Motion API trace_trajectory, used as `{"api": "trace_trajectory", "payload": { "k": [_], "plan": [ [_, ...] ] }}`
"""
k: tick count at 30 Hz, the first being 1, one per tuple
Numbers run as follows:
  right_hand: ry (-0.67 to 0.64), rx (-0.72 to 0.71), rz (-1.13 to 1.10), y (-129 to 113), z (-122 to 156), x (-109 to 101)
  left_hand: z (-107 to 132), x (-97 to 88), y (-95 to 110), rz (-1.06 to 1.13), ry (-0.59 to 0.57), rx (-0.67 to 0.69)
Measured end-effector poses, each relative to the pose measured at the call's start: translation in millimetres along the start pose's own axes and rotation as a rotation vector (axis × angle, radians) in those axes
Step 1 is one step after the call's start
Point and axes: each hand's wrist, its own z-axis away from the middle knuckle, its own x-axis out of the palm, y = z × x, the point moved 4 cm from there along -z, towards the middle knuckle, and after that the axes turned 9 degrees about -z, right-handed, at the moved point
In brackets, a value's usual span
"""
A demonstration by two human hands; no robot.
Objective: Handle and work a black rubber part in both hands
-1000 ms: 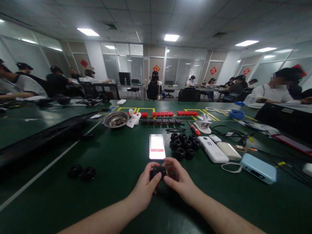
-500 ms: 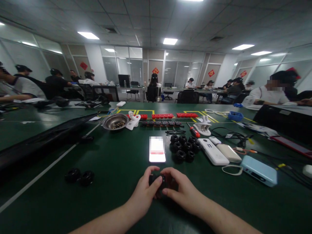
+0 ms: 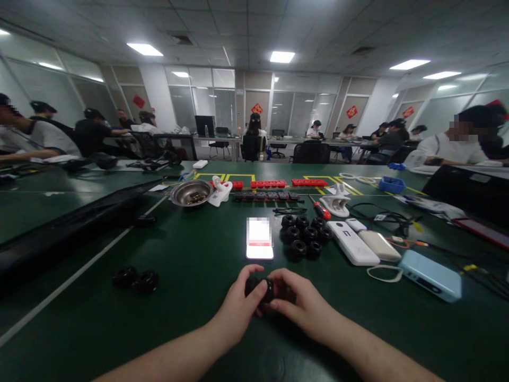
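Observation:
Between my two hands, just above the near part of the table, is a glossy black tyre-like ring (image 3: 267, 289). My left hand (image 3: 242, 298) is closed on it, with the thumb across its near face and the index finger arched over the top. My right hand (image 3: 298, 297) curls around its right side, thumb and fingers bent against it; the fingertips are partly hidden. Ahead lies a lit phone (image 3: 260, 239). A cluster of several similar black rings (image 3: 306, 234) rests right of the phone, and two more black rings (image 3: 135, 279) lie to the left.
A metal bowl (image 3: 191, 193) with small brass-coloured pieces stands beyond, beside a white stand (image 3: 220, 192). Red trays (image 3: 268, 184), a dark strip (image 3: 267, 197) and a screwdriver (image 3: 321, 208) lie ahead. Power banks (image 3: 431, 276) and cables fill the right; a long black panel (image 3: 75, 225) lies left.
The view has shifted slightly, so the table things appear a little further right. Both hands stay around the black ring, which now shows more of its top and right side.

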Motion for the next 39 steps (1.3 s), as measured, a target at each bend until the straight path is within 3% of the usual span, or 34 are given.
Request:
{"api": "trace_trajectory", "payload": {
  "k": [5,10,14,21,28,35,39],
  "plan": [
    [0.003,0.045,0.123,3.4,2.4,0.2,1.4,-0.9,2.9,0.019,0.026,-0.014],
    [-0.030,0.060,0.231,6.4,-1.0,2.5,4.4,-1.4,4.8,-0.022,0.055,0.074],
    [0.010,0.031,0.263,2.5,-1.8,1.5,4.4,-1.1,3.1,0.011,-0.002,0.051],
    [-0.004,0.036,0.277,2.3,0.7,-0.1,3.4,-0.4,0.6,-0.074,0.027,0.024],
    [-0.051,0.074,0.339,6.7,-0.6,-0.4,5.1,1.7,3.1,-0.134,0.006,0.127],
    [0.036,-0.042,0.212,-4.6,3.2,-3.2,4.4,-0.6,-3.0,-0.176,0.011,0.044],
    [0.103,0.026,0.063,0.9,3.2,-3.7,6.3,2.0,-2.0,-0.111,0.000,0.037]
  ]
}}
